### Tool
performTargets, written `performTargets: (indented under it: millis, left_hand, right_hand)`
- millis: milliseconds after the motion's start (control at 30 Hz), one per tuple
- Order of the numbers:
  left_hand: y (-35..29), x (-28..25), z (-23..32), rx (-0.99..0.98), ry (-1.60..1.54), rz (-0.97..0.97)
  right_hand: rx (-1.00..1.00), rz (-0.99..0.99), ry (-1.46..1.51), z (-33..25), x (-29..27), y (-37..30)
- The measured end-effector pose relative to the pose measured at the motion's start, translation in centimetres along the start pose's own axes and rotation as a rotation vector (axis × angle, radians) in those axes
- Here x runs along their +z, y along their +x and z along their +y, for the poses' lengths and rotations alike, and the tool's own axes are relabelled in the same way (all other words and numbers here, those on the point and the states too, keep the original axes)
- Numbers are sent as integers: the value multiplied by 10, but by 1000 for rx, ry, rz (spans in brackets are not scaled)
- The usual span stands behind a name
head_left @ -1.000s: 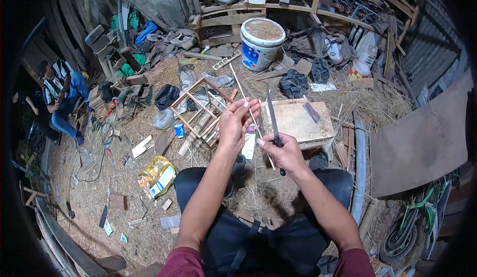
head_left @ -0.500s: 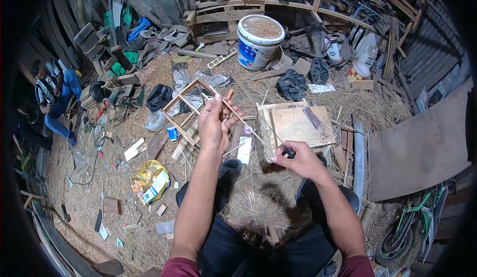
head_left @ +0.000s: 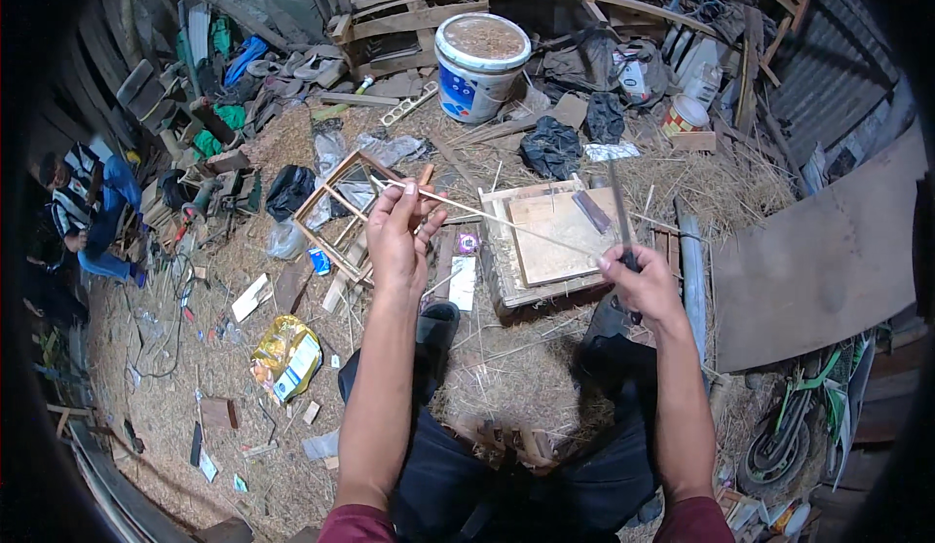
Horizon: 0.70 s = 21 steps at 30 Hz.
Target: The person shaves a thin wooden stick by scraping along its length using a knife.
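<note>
One bucket [head_left: 470, 92], brown bits [head_left: 484, 37] inside its rim [head_left: 484, 62], stands beyond the stick [head_left: 506, 221].

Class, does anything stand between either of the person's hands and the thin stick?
Nothing visible does. The left hand pinches the thin stick directly, and the right hand, which also grips a knife, meets it farther along.

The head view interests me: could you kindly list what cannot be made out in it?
In the head view:
Knife: part of its handle, covered by the right hand.
Thin stick: where its right end stops, too small to tell at the right hand.
Maroon sleeves: cut off by the lower edge.
</note>
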State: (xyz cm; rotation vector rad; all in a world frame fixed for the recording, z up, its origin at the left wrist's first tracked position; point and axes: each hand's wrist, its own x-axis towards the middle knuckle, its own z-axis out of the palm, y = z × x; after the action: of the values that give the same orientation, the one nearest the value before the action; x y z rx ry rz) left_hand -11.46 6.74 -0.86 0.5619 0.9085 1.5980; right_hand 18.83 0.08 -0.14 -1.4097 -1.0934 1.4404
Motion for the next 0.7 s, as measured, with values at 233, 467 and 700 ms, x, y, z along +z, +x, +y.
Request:
performTargets:
  millis: [233,467,700]
  left_hand:
    - [-6,7,-7,43,17,-64]
    - [-12,22,-12,134,246,-151]
    - [-9,1,-9,67,529,-255]
  right_hand:
    - [-145,190,501,6,-11,15]
    - [-173,361,571,3,-16,37]
    - [-213,416,574,4,-14,45]
